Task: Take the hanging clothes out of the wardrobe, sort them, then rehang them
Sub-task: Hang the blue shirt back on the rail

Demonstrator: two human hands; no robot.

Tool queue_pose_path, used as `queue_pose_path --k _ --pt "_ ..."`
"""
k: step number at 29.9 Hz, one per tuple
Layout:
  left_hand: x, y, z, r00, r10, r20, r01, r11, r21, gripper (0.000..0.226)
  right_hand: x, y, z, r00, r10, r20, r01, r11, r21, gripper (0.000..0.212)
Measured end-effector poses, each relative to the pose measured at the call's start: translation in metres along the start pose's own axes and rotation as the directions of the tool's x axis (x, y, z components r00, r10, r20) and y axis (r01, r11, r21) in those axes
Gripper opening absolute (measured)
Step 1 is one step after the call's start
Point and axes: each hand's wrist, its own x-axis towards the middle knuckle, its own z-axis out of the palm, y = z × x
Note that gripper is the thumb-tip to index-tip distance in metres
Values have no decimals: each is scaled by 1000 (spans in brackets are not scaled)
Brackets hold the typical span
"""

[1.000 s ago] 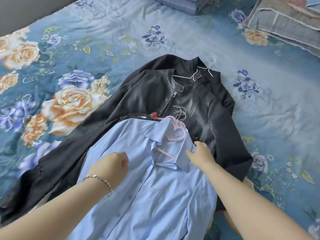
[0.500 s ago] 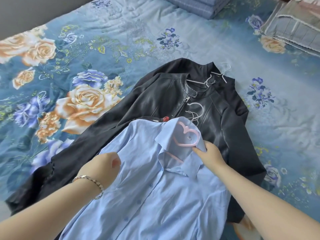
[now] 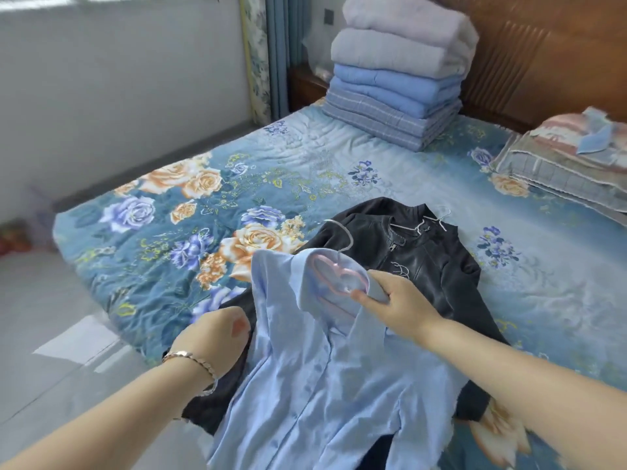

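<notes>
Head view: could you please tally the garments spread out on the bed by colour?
Light blue: 1, the light blue shirt
Black: 2, the leather jacket and a second jacket under it
Total: 3 in view

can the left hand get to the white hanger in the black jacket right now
Probably not directly: the left hand seems busy gripping the blue shirt, which is raised between it and the white hanger.
</notes>
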Motion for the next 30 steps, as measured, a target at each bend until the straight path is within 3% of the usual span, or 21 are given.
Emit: queue_pose_path --k 2,5,8,12,14,16,22,26,30 --pt "-43 -20 -29 999 7 -52 -9 1000 -29 32 -22 -58 -1 994 -101 37 102 994 -44 36" --pt "-114 -54 -72 991 -37 -126 28 997 -72 18 -52 -144 2 970 -223 92 228 972 -48 17" --pt "-185 -98 -108 972 -102 -210 85 993 -86 18 -77 -233 14 931 -331 155 340 940 -36 11" --pt "-274 -155 -151 905 -255 -340 231 967 -111 18 -113 -343 38 847 -487 211 492 870 33 13" --pt "-319 -181 -172 854 -336 -397 308 942 -135 20 -130 -390 52 785 -563 258 579 815 20 3" --pt "-361 -205 -190 799 -402 -447 366 915 -168 20 -146 -434 65 716 -631 297 653 757 32 10" --pt "-488 -252 -214 570 -635 -521 611 752 -248 20 -196 -542 108 453 -765 457 767 596 238 8" --pt "-566 -256 -209 366 -764 -531 721 594 -358 25 -238 -588 130 247 -808 535 806 478 350 6" --pt "-642 -242 -190 143 -852 -503 777 412 -476 24 -290 -624 144 -8 -805 593 807 345 479 15"
